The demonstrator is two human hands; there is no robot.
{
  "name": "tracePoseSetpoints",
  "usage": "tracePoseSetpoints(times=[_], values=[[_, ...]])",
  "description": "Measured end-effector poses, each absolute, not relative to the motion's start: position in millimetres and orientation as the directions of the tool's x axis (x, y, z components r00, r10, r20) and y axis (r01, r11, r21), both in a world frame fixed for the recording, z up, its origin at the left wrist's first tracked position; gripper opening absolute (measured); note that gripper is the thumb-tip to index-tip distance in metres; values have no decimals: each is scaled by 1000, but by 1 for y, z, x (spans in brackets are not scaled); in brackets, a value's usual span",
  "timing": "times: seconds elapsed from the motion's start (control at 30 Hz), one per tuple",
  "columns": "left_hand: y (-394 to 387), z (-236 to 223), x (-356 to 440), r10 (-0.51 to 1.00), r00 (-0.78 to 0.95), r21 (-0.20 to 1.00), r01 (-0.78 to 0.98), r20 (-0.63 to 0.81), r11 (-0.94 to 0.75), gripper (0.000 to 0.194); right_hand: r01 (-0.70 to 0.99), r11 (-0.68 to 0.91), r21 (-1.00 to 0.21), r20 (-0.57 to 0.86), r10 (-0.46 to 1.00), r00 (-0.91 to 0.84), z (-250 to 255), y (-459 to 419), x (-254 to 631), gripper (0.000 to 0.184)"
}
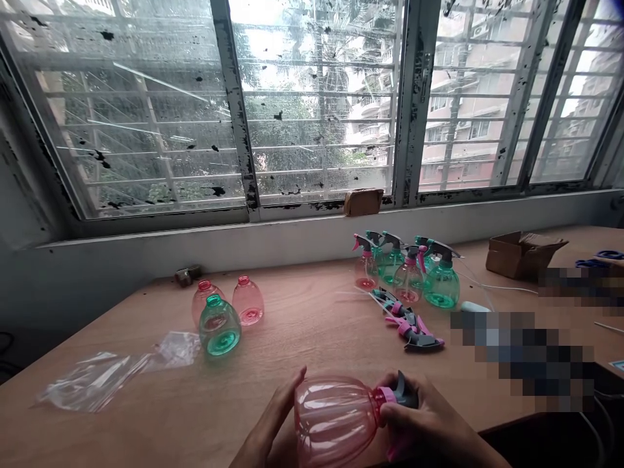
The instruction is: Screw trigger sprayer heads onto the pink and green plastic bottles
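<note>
Near the table's front edge, a pink translucent spray bottle [336, 419] lies on its side between my hands, its base to the left. My left hand [273, 416] is against the base, with the thumb stretched up along it and the other fingers hidden. On the right, my right hand [431, 413] is closed around the bottle's neck, gripping the grey and pink spray head [405, 393] at its pink collar. Beyond it, loose grey spray heads [412, 328] with pink and teal parts lie on the table.
Open-necked bottles, pink [248, 302] and green [219, 328], stand to the left beside crumpled clear plastic bags [97, 380]. Several bottles with spray heads [441, 283] stand at the back right. Farther right are a cardboard box [519, 255] and blue-handled scissors [607, 255]. Part of the right side is pixelated.
</note>
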State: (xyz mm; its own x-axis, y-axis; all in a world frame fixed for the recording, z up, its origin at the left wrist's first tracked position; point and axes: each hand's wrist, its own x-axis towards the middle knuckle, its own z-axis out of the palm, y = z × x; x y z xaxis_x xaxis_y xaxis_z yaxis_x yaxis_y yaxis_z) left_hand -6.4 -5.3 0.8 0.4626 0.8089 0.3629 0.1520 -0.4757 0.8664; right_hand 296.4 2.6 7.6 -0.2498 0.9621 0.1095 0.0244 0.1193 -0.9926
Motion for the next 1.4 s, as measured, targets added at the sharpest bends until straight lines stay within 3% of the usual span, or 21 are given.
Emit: tracePoseSetpoints(times=[0.2,0.33,0.57,0.77,0.83,0.93,1.13,1.27,1.4], values=[[-3,-1,-8,836,452,885,181,312,-428,87,-14,120,-993,119,960,-254,8,5,297,40],[-5,7,-10,862,433,914,175,263,-366,69,-11,144,-989,142,956,-258,10,3,296,38],[-17,12,-2,776,395,787,181,492,-590,70,5,127,-992,122,960,-253,12,2,295,38],[-14,14,-2,773,412,743,275,483,-611,72,61,147,-987,128,960,-249,12,0,297,37],[-14,17,-3,796,419,784,255,438,-566,80,71,146,-987,124,961,-246,10,1,298,37],[-14,17,-5,849,419,879,200,323,-433,67,67,149,-987,129,963,-238,8,3,297,38],[-10,9,-3,801,384,835,119,460,-537,70,54,136,-989,118,961,-249,8,4,297,41],[-7,15,-3,840,383,880,124,384,-458,52,36,126,-991,110,953,-281,11,3,297,41],[-11,19,-4,867,375,904,138,330,-404,59,46,123,-991,106,956,-273,12,3,297,42]])
